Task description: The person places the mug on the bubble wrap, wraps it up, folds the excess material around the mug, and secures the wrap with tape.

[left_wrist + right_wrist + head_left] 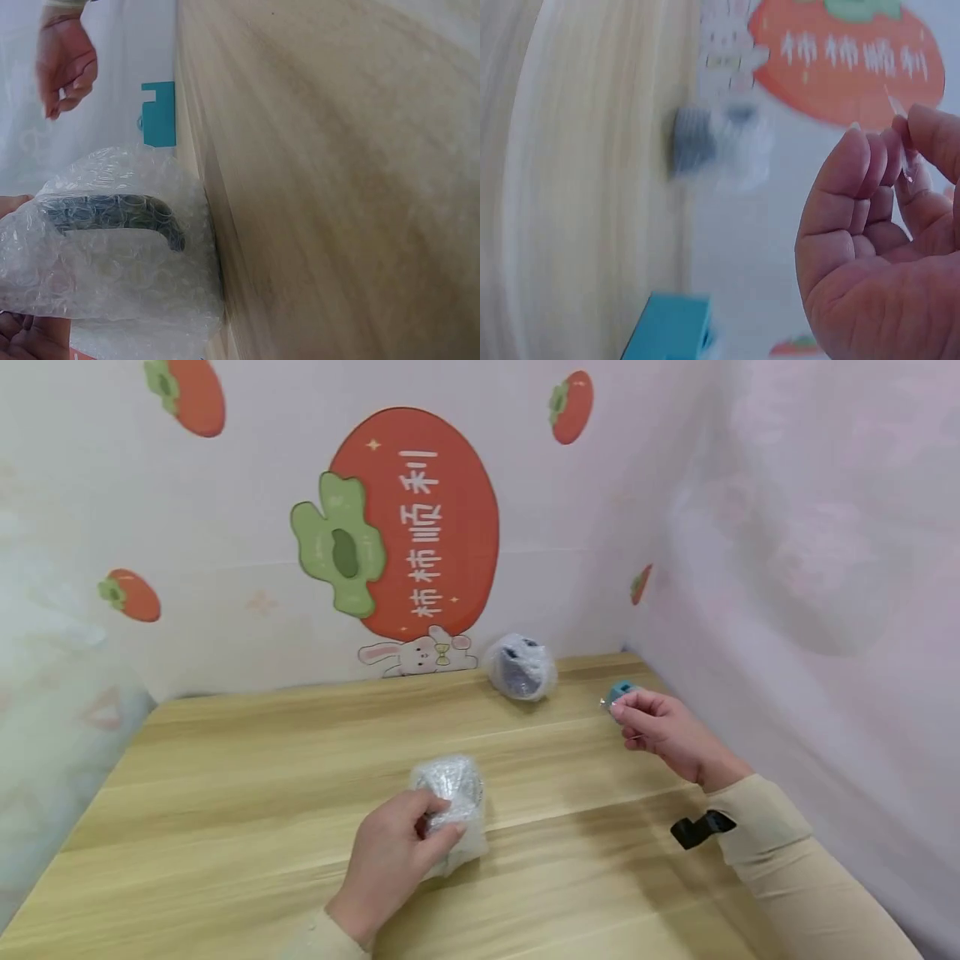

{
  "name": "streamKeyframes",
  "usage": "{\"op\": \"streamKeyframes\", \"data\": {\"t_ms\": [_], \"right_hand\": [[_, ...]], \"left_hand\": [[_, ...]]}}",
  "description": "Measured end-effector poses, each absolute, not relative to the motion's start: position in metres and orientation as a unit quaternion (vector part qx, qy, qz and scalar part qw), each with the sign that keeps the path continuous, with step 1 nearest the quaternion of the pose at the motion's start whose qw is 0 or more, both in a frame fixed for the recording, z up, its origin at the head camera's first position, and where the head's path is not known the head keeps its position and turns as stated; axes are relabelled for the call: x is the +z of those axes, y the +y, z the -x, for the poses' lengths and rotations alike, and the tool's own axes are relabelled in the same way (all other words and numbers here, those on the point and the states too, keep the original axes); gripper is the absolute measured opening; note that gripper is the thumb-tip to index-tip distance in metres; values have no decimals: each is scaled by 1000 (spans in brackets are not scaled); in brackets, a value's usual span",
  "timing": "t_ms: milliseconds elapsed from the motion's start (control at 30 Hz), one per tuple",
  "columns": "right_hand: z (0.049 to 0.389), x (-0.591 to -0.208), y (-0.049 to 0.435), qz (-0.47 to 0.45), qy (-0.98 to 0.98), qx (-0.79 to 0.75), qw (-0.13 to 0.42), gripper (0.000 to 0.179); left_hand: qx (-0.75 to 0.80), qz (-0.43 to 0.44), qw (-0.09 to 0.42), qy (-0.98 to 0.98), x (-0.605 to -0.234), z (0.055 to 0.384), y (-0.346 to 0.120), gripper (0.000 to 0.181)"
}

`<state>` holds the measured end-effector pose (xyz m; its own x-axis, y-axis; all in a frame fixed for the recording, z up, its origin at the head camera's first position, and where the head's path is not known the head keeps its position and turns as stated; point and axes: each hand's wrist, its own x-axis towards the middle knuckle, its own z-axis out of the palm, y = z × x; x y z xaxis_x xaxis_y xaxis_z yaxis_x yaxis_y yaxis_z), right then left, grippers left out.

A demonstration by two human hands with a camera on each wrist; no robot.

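My left hand (393, 852) grips a bubble-wrapped bundle (453, 777) on the table, thumb and fingers on its near left side. Through the clear wrap in the left wrist view, a dark, curved, handle-like strip (112, 212) shows; the rest of the wrapped thing is blurred by the bubbles. Out to the right, my right hand (663, 731) pinches a small piece of clear tape (908, 161) between thumb and index finger. Just behind that hand, near the table's right edge, stands a teal tape dispenser (622, 687), partly covered by the fingers in the head view.
A second bubble-wrapped bundle (522, 668), with dark parts inside, stands at the back of the wood-grain table (262, 768). Close behind rises a wall (247, 527) printed with persimmons and a rabbit. A pale curtain-like sheet (810, 693) hangs along the right side.
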<state>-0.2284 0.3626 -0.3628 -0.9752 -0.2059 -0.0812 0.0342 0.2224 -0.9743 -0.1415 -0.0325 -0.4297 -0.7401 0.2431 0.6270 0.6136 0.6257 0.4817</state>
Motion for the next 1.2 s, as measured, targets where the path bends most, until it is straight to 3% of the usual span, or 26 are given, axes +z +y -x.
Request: {"op": "streamKeyframes", "data": {"t_ms": [300, 633, 833, 1200], "right_hand": [[211, -339, 281, 104, 788, -588, 149, 20], [192, -345, 207, 76, 779, -588, 206, 32], [179, -357, 183, 41, 744, -623, 240, 31], [171, -369, 162, -1, 728, -646, 229, 19]], "left_hand": [[-372, 222, 250, -866, -429, 140, -23, 22], [-369, 202, 244, -874, -428, 139, -23, 23], [-360, 200, 243, -878, -427, 139, -23, 19], [-347, 206, 271, -874, -428, 139, -23, 22]]}}
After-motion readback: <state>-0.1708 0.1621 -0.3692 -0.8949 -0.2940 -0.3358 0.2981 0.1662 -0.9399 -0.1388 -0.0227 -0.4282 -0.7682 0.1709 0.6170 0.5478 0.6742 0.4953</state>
